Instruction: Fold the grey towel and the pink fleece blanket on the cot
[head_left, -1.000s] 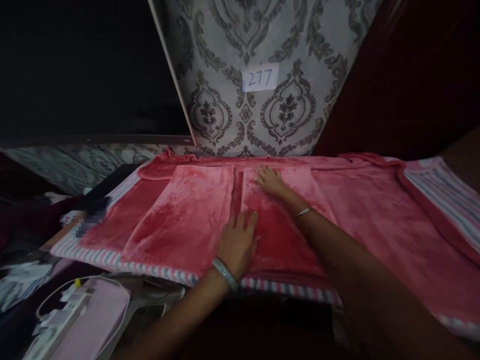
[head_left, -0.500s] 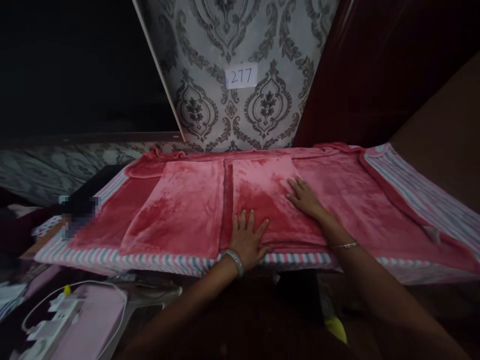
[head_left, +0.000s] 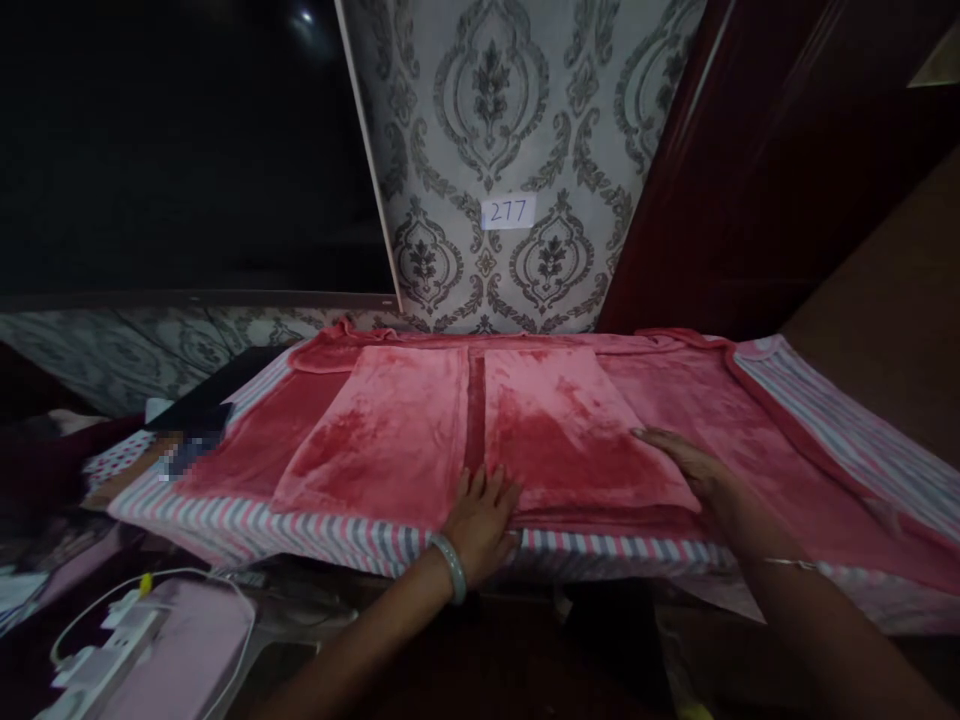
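Note:
A pink plush cloth (head_left: 390, 440) lies folded in two side-by-side panels on a larger pink blanket (head_left: 720, 410) with a striped border. My left hand (head_left: 484, 520) rests flat at the near edge, fingers spread, by the gap between the two panels; a pale bangle circles its wrist. My right hand (head_left: 694, 470) lies flat with fingers extended at the right panel's near right corner, a thin bracelet on its wrist. Neither hand grips anything.
Patterned grey wallpaper with a paper label "277" (head_left: 508, 212) rises behind the surface. A dark wooden panel (head_left: 772, 170) stands at right. A white power strip with cable (head_left: 105, 650) lies on a pink pad at lower left. A dark flat object (head_left: 202, 395) sits at left.
My right hand has slid from the far middle of the right panel toward me and rightward to its near corner. My left hand stayed at the near edge. The camera view shifted.

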